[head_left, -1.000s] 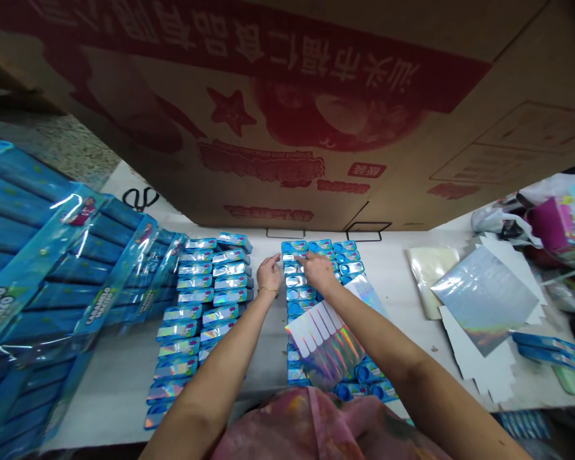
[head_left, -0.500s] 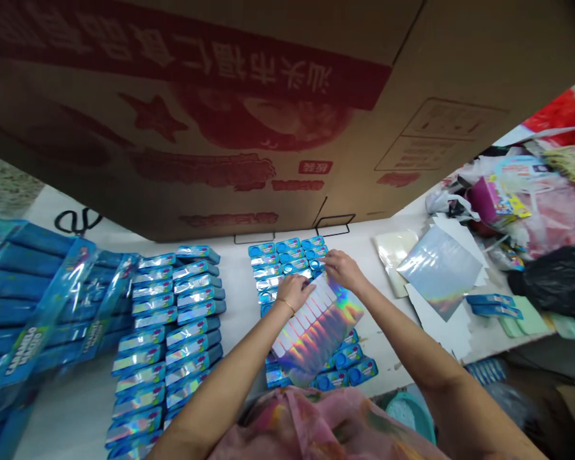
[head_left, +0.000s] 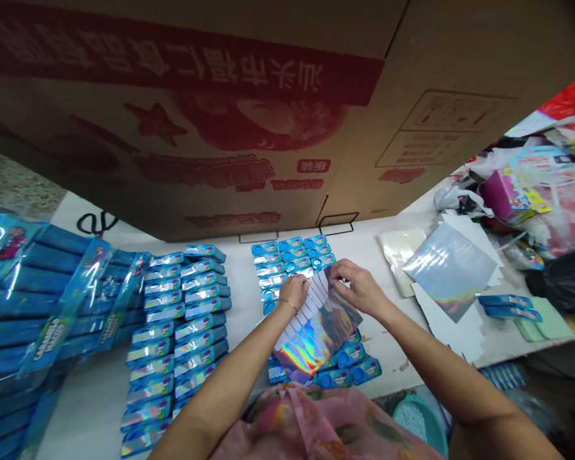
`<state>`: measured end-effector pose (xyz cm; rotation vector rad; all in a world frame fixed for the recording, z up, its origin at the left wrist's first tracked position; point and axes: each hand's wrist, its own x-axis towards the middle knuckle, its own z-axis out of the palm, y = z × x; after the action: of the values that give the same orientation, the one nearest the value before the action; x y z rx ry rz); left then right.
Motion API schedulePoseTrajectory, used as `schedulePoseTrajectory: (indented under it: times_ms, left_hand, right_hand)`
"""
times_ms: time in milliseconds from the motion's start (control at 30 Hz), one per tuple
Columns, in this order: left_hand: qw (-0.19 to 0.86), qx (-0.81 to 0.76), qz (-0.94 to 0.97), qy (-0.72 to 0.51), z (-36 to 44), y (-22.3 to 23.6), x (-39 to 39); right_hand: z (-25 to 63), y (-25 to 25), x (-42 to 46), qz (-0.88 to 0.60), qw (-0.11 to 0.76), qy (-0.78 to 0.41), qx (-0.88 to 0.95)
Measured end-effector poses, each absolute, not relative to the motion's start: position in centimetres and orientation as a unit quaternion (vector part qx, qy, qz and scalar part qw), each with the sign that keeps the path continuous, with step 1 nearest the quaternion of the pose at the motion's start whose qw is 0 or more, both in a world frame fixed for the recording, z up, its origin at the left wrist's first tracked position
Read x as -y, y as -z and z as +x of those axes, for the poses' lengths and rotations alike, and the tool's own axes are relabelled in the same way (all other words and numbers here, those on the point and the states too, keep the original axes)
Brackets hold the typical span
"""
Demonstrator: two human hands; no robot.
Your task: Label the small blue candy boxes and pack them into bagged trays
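A shiny rainbow-silver sticker sheet [head_left: 311, 335], with a row of pale strips along its far side, lies tilted over rows of small blue packs [head_left: 294, 251]. My left hand [head_left: 294, 292] is closed on the sheet's far left edge, fingers curled in. At the sheet's far right corner my right hand [head_left: 359, 286] has thumb and forefinger pinched together. Whether a peeled strip is between those fingertips is too small to tell. The sheet hides the middle packs; others show beyond it and along its near edge, such as a blue pack [head_left: 365, 369].
A big cardboard carton [head_left: 268, 140] walls off the far side. Two columns of stacked blue packs [head_left: 204, 306] and larger blue packages [head_left: 9, 306] stand left. Rightward lie another silver sheet [head_left: 453, 268], a cream packet [head_left: 400, 255] and bagged clutter. A turquoise basin [head_left: 434, 428] sits below the table edge.
My right hand has drawn back from a blue pack beyond the sheet to the sheet's right corner. My left hand stays on the sheet, whose reflections have shifted. The view has turned slightly.
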<state>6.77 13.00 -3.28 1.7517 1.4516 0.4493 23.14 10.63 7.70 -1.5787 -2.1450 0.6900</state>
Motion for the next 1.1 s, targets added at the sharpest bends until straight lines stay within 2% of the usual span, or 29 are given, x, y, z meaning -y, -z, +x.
schedulePoseTrajectory:
  times_ms: [100, 233, 367, 467, 567, 700, 833, 967, 1100]
  left_hand:
    - [0.457, -0.567, 0.618, -0.295, 5.7, 3.3, -12.9]
    - [0.558, -0.572, 0.383, -0.463, 3.0, 2.6, -13.2]
    - [0.614, -0.552, 0.222, -0.518, 0.4, 1.7, -13.9]
    - [0.599, -0.561, 0.22, -0.527, -1.0, 2.2, -14.7]
    - [0.585, -0.563, 0.24, -0.531, -2.4, 3.4, -15.8]
    - [0.568, -0.58, 0.275, -0.515, -4.7, 4.8, -18.0]
    - [0.546, -0.601, 0.321, -0.488, -6.8, 5.6, -20.5]
    - [0.532, -0.612, 0.34, -0.476, -7.6, 6.6, -22.1]
    - [0.523, -0.62, 0.342, -0.475, -7.5, 7.5, -22.9]
  right_hand:
    - [21.1, -8.8, -12.9, -0.595, 0.271, -0.332, 0.68]
    - [17.5, -5.5, -16.2, -0.642, 0.343, -0.484, 0.487]
    - [14.1, -2.0, -17.6, -0.645, 0.377, -0.561, 0.357]
    - [12.2, -0.7, -17.7, -0.648, 0.385, -0.571, 0.326]
    - [10.8, 0.4, -17.9, -0.656, 0.396, -0.551, 0.33]
    - [9.0, 2.4, -18.9, -0.678, 0.403, -0.463, 0.404]
    - [7.3, 3.6, -20.1, -0.722, 0.364, -0.37, 0.458]
    - [6.1, 3.5, -20.7, -0.767, 0.29, -0.269, 0.505]
    - [5.8, 3.4, -21.0, -0.785, 0.246, -0.226, 0.522]
